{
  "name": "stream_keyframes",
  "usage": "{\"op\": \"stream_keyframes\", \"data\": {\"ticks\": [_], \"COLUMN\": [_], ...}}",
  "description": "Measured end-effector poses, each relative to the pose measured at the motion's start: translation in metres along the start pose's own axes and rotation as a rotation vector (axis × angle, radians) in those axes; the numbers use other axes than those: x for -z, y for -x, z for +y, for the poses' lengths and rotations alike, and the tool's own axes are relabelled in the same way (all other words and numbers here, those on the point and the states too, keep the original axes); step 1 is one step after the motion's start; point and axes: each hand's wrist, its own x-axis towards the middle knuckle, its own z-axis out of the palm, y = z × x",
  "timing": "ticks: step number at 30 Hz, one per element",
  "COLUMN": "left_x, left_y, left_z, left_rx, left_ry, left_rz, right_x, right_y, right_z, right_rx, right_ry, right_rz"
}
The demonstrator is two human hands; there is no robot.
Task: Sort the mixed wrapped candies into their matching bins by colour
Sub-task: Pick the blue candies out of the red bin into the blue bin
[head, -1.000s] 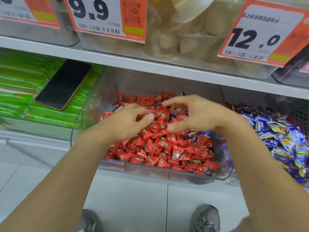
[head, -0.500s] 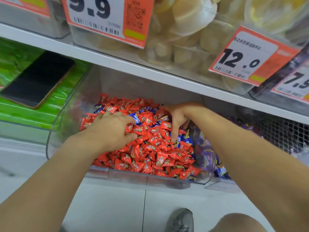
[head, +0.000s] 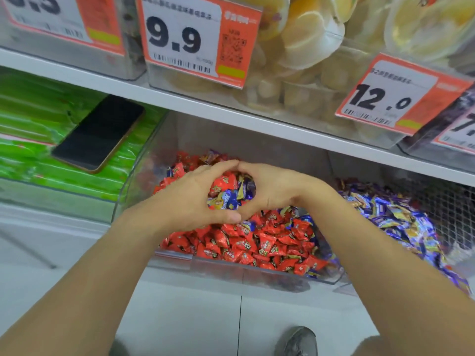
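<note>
A clear bin (head: pixel 231 272) on the lower shelf holds a heap of red wrapped candies (head: pixel 257 242) with a few blue ones mixed in. My left hand (head: pixel 190 199) and my right hand (head: pixel 277 188) meet over the heap, fingertips and thumbs touching. Together they form a ring cupped around a small clump of red and blue candies (head: pixel 227 195). To the right lies a pile of blue-purple wrapped candies (head: pixel 401 222) in the neighbouring bin.
A black phone (head: pixel 100 132) lies on green packs (head: pixel 38 116) in the bin to the left. The shelf edge (head: pixel 231 116) above carries clear bins with price tags 9.9 (head: pixel 180 39) and 12.0 (head: pixel 385 98). A shoe (head: pixel 299 341) shows on the floor below.
My hands were apart in the red candies, the right one digging at the back of the bin. They have since drawn together into a closed ring around a clump of candies.
</note>
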Motion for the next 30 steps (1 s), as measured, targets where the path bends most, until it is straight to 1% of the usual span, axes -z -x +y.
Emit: {"op": "stream_keyframes", "data": {"ticks": [1,3,6,9,11,13,15,17,21,23,26,28,30], "left_x": [0.002,0.007,0.011,0.013,0.014,0.015,0.014,0.012,0.01,0.011,0.015,0.014,0.008], "left_y": [0.002,0.005,0.012,0.016,0.019,0.021,0.022,0.021,0.018,0.017,0.015,0.014,0.013], "left_z": [0.001,0.003,0.004,0.004,0.003,0.003,0.002,0.001,0.0,0.002,0.01,0.016,0.023], "left_rx": [0.002,0.012,0.031,0.066,0.073,0.064,0.048,0.03,0.015,0.016,0.065,0.054,0.075], "left_ry": [-0.006,-0.077,-0.166,-0.179,-0.184,-0.168,-0.177,-0.224,-0.257,-0.211,-0.046,0.103,0.244], "left_rz": [-0.001,0.016,0.053,0.064,0.08,0.071,0.021,0.01,0.096,0.177,0.264,0.219,0.109], "right_x": [-0.002,-0.009,-0.027,-0.037,-0.041,-0.046,-0.05,-0.052,-0.048,-0.045,-0.041,-0.04,-0.038], "right_y": [0.007,0.023,0.037,0.042,0.044,0.045,0.045,0.044,0.044,0.045,0.046,0.045,0.046], "right_z": [0.0,0.006,0.021,0.028,0.029,0.03,0.031,0.032,0.032,0.033,0.035,0.038,0.042], "right_rx": [0.004,-0.016,0.037,0.077,0.098,0.086,0.065,0.075,0.077,0.068,0.074,0.057,0.059], "right_ry": [0.002,-0.071,-0.194,-0.181,-0.231,-0.251,-0.197,-0.172,-0.223,-0.263,-0.287,-0.364,-0.394], "right_rz": [0.044,0.129,0.208,0.315,0.403,0.406,0.334,0.278,0.37,0.4,0.453,0.482,0.453]}}
